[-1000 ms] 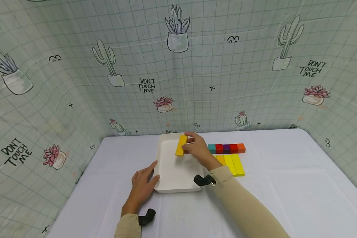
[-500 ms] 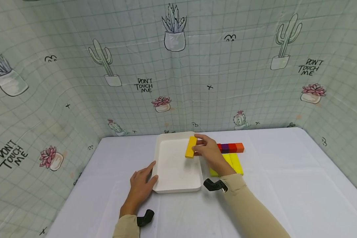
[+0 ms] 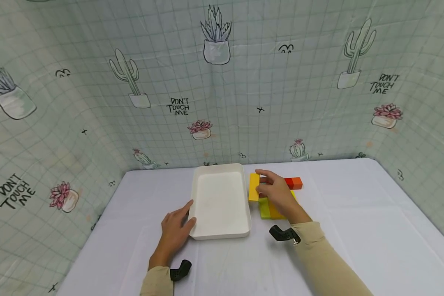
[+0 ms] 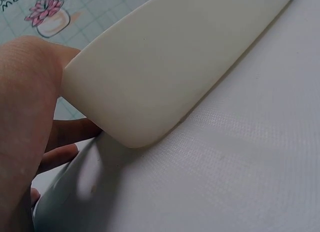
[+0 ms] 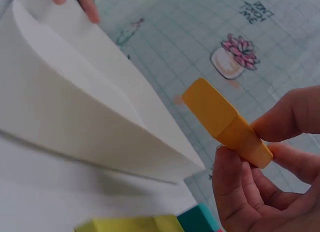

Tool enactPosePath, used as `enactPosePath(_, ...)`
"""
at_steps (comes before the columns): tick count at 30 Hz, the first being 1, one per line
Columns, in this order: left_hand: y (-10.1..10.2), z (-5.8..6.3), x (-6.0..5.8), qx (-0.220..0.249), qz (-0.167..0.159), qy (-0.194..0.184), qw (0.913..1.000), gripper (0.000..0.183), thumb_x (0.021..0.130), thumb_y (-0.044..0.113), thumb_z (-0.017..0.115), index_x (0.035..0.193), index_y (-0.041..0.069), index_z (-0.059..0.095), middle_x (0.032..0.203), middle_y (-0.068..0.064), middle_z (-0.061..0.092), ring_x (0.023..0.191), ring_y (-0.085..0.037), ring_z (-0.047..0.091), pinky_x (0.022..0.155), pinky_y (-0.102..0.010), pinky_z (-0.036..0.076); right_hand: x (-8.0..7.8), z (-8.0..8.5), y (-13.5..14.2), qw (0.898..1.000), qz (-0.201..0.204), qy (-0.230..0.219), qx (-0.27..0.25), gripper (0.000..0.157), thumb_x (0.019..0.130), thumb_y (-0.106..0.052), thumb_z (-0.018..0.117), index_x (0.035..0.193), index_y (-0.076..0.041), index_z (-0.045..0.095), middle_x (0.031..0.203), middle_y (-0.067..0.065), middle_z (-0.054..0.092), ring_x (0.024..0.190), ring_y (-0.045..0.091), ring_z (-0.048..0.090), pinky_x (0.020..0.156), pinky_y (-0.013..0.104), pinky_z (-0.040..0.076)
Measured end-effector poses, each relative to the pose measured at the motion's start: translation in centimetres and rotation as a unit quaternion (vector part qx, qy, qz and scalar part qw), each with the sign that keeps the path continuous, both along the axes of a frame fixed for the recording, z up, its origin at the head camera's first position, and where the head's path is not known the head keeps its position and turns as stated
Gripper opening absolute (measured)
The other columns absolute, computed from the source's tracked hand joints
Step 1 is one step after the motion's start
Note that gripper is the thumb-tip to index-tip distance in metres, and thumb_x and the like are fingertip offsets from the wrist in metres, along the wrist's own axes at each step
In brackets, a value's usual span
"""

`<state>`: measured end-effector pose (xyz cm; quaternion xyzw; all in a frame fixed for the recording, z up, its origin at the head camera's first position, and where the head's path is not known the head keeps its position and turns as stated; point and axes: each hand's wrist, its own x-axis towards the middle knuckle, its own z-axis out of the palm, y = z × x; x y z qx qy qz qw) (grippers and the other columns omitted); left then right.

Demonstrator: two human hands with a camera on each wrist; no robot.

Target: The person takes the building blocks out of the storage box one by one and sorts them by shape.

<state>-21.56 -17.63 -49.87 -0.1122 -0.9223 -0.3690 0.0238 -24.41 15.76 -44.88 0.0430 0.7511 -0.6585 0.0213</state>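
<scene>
My right hand (image 3: 279, 194) pinches a yellow-orange rectangular block (image 3: 254, 187) between thumb and fingers. The block hangs just right of the white tray (image 3: 247, 213), above the table; in the right wrist view the same block (image 5: 212, 109) is tilted, well apart from the tray wall. My left hand (image 3: 175, 230) touches the tray's left side near its front corner, fingers spread and fairly straight. The left wrist view has the tray's outer wall (image 4: 135, 81) with fingers beside and below its edge. The tray holds nothing.
Several yellow and lime blocks (image 3: 265, 209) lie side by side right of the tray, partly under my right hand. Behind them runs a row of small cubes, with a red cube (image 3: 289, 183) and an orange cube (image 3: 297, 183) showing. A printed cloth (image 3: 222, 90) hangs around the table.
My right hand has carried the yellow-orange block rightward from above the tray to past its right rim. My left hand stays at the tray's left side.
</scene>
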Motion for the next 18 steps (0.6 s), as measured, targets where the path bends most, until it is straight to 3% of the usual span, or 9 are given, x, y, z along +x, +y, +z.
enactPosePath(9,0.1,0.1,-0.1,-0.007,0.005,0.000,1.0000,0.056,0.099,0.025,0.059,0.153,0.018,0.046,0.146,-0.012,0.054,0.137,-0.037,0.040,0.116,-0.061,0.007,1.0,-0.2,4.3,0.999,-0.001,0.003,0.048,0.060,0.093,-0.007,0.057,0.151,-0.012,0.045,0.136,0.019,0.053,0.111,0.035,0.056,0.088,0.036,0.057)
enactPosePath(18,0.2,0.2,-0.2,-0.001,0.003,-0.005,1.0000,0.057,0.098,0.025,0.059,0.153,0.018,0.045,0.146,-0.013,0.054,0.137,-0.037,0.039,0.116,-0.061,0.006,2.0,-0.4,8.4,0.997,-0.018,-0.007,0.071,0.061,0.093,-0.003,0.054,0.153,-0.008,0.041,0.140,0.023,0.048,0.111,0.036,0.052,0.083,0.029,0.056)
